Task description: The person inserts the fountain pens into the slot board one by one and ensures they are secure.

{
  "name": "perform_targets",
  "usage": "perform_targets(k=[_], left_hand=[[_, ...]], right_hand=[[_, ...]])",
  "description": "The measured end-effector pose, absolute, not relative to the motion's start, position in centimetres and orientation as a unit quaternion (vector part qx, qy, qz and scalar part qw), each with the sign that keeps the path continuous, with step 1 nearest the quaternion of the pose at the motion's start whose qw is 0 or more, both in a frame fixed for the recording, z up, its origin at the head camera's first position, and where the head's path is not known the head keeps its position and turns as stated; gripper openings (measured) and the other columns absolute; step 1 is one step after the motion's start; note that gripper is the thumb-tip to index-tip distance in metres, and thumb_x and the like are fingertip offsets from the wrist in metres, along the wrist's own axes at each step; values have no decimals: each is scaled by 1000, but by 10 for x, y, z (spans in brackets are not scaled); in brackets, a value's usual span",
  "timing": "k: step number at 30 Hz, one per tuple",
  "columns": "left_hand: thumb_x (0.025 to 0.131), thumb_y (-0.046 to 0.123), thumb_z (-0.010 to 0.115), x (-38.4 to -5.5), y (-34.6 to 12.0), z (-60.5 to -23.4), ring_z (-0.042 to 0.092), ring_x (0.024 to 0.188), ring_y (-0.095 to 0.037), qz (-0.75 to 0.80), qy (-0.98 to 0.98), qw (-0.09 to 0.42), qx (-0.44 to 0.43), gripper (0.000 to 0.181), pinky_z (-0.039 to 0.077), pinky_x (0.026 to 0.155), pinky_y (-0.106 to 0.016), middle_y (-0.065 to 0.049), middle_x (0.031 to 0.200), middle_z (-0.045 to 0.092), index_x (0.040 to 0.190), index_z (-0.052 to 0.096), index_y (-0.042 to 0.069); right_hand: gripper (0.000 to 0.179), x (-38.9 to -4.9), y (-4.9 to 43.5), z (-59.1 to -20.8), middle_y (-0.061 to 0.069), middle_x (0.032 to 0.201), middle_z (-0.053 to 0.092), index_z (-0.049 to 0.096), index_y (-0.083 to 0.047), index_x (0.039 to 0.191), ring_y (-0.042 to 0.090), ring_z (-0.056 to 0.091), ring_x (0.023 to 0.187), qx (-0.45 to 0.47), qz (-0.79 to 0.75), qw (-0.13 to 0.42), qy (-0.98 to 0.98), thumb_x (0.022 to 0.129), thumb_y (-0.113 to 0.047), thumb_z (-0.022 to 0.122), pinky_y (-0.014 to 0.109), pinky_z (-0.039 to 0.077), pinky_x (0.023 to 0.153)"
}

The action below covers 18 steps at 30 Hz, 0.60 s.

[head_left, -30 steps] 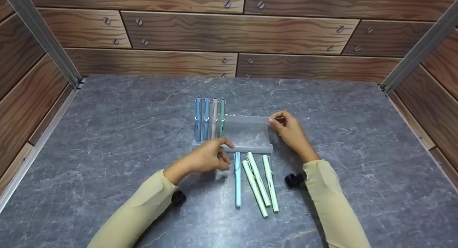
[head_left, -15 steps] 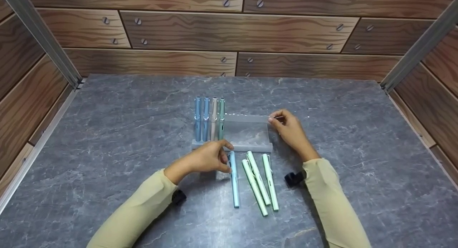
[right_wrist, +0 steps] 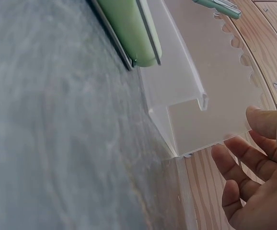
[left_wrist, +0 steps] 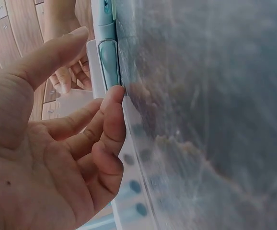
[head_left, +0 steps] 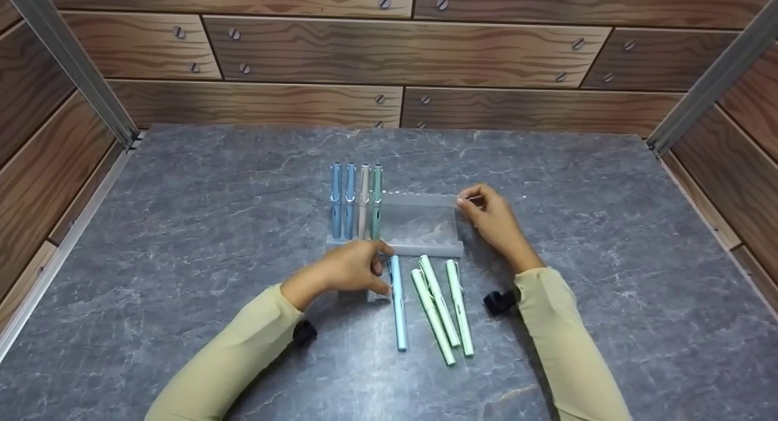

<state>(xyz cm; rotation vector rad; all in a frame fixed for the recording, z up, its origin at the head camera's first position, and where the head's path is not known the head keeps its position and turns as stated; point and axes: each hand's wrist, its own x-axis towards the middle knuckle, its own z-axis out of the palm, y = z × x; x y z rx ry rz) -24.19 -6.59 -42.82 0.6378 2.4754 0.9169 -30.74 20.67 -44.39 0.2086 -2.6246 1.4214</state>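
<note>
In the head view my left hand (head_left: 352,266) is beside a light blue pen (head_left: 398,305) that lies on the table. A fingertip touches this pen near its clip (left_wrist: 109,64), while the thumb stays apart from it. My right hand (head_left: 492,220) pinches the upper right corner of a clear plastic pen stand (head_left: 419,223) between thumb and fingers. Upright at the stand's left end are two blue pens (head_left: 343,202), a beige pen (head_left: 364,202) and a green pen (head_left: 377,202). My left hand covers a bit of the stand's front ledge.
Three light green pens (head_left: 447,311) lie on the grey marbled table (head_left: 213,184), right of the light blue one, two of them touching. Wood-patterned panels (head_left: 389,50) wall the back and sides, with metal posts (head_left: 711,75) at the corners.
The light blue pen has shifted slightly left and tilted a little, and my left fingertip has come against it. My right hand keeps its hold on the stand's corner.
</note>
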Motion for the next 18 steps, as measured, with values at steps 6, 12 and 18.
perform_targets(k=[6, 12, 18], left_hand=[[73, 22, 83, -240, -64, -428, 48, 70, -10, 312, 897, 213, 229, 70, 41, 64, -25, 1, 86, 61, 133, 53, 4], [72, 24, 84, -240, -63, -428, 49, 69, -10, 297, 904, 209, 228, 67, 41, 61, -26, 2, 86, 61, 131, 55, 7], [72, 27, 84, -239, -60, -428, 47, 63, -9, 270, 914, 203, 224, 69, 39, 54, -25, 7, 78, 57, 132, 56, 9]], right_hand=[[18, -307, 207, -443, 19, 105, 66, 61, 2, 103, 15, 60, 87, 68, 467, 76, -878, 93, -13, 63, 16, 43, 68], [19, -306, 206, -441, 20, 104, 66, 61, 3, 104, 7, 56, 78, 72, 471, 72, -876, 94, -13, 62, 17, 45, 61], [19, -306, 206, -441, 19, 104, 66, 61, 3, 103, 10, 56, 80, 68, 478, 71, -873, 93, -13, 62, 17, 44, 61]])
